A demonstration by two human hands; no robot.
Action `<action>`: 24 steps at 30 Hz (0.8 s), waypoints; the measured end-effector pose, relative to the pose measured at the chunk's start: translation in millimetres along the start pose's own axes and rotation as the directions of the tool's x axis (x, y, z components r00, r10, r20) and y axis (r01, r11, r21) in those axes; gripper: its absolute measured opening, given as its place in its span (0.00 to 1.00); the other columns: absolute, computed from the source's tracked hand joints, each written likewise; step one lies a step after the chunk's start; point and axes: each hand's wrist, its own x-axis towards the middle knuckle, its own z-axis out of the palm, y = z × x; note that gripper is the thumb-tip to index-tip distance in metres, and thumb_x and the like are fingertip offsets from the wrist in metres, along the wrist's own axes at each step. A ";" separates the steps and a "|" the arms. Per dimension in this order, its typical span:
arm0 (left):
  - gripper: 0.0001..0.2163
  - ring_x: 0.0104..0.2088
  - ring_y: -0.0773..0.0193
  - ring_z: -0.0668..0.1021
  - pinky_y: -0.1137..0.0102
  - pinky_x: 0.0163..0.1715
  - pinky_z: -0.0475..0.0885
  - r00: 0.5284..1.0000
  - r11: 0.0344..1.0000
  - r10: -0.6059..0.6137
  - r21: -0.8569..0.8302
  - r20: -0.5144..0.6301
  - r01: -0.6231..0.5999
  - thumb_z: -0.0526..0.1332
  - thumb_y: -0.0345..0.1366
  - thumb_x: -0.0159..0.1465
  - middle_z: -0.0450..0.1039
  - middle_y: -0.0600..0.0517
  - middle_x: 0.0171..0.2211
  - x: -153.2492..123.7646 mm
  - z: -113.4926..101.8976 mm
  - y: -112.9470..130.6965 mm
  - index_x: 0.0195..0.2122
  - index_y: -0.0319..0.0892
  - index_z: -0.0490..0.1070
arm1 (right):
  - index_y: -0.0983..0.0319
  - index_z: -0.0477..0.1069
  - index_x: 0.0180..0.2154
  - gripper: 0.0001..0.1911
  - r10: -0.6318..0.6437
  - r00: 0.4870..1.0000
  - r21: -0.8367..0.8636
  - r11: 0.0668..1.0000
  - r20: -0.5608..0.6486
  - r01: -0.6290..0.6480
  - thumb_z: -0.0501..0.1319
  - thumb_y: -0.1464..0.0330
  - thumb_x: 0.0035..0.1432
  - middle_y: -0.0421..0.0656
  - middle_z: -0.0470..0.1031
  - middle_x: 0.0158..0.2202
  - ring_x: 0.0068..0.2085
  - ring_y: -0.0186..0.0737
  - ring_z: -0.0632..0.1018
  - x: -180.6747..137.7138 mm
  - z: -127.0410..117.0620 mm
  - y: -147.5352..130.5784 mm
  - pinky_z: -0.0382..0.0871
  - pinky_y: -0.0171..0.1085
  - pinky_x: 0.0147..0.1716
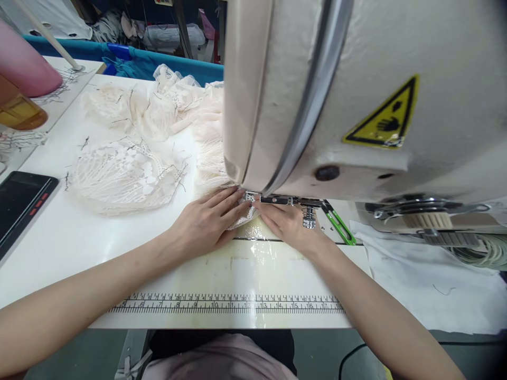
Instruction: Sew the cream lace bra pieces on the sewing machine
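On the desk (pixel 178 274), running in beneath the sewing machine (pixel 356 105), lay pale lace (pixel 209 158); the left hand (pixel 216 214) covered it, fingers together, the right hand (pixel 287 224) at its edge (whether either pinched, I couldn't tell). Feeding seemed underway, calling for steady guiding.

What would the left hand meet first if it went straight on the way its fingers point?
The left hand would probably meet the sewing machine first, though depth beneath its head is unclear.
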 end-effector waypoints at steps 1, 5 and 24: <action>0.18 0.59 0.48 0.73 0.53 0.57 0.73 1.000 1.000 -0.005 0.003 -0.002 0.005 0.54 0.36 0.70 0.70 0.39 0.58 0.0 0.4 -0.4 0.58 0.34 0.70 | 0.58 0.75 0.46 0.11 0.003 1.000 -0.011 1.000 -0.008 -0.003 0.55 0.70 0.67 0.41 0.80 0.44 0.43 0.36 0.79 0.2 -0.1 -0.4 0.73 0.36 0.44; 0.17 0.58 0.52 0.74 0.57 0.57 0.73 0.997 0.998 0.067 0.015 -0.038 -0.066 0.53 0.31 0.70 0.71 0.43 0.57 -1.0 0.8 -2.0 0.57 0.34 0.70 | 0.57 0.76 0.43 0.10 0.017 0.998 -0.071 0.997 -0.056 -0.021 0.56 0.70 0.67 0.38 0.81 0.41 0.39 0.34 0.79 2.0 0.2 -2.3 0.71 0.35 0.39; 0.12 0.51 0.52 0.79 0.60 0.52 0.77 0.997 0.999 0.034 0.005 -0.068 -0.034 0.51 0.30 0.68 0.77 0.40 0.50 0.8 -10.8 -1.6 0.41 0.33 0.74 | 0.60 0.72 0.41 0.10 -0.203 0.978 -0.381 0.901 0.050 0.207 0.56 0.78 0.62 0.35 0.79 0.41 0.38 0.30 0.75 6.9 -1.8 -28.9 0.60 0.36 0.31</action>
